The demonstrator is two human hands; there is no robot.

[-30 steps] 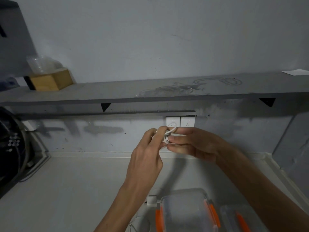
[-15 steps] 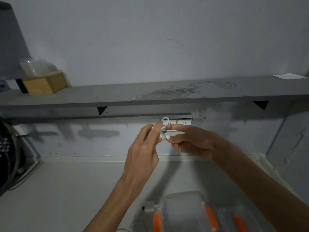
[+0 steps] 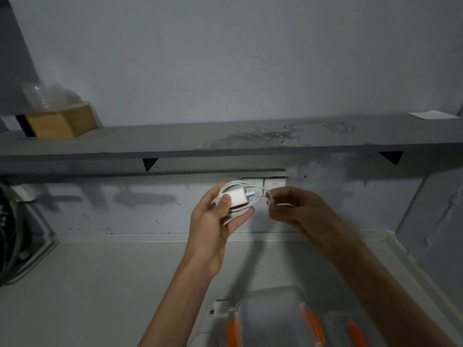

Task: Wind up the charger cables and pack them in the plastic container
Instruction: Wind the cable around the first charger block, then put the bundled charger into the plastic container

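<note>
My left hand holds a white charger with its white cable wound in loops around it, thumb pressed on the plug block. My right hand pinches the loose end of that cable just to the right of the bundle. Both hands are raised in front of the wall sockets. Below, near the bottom edge, a clear plastic container with orange clips rests on the white surface. A second white charger lies at its left side.
A grey shelf runs across the wall above the white sockets. A wooden hexagonal box under a clear plastic cup sits at its left end, a white paper at its right. Another clear lid with an orange clip lies bottom right.
My left hand has turned palm-up, showing the wound charger bundle. My right hand has drawn apart to the right, holding the cable end.
</note>
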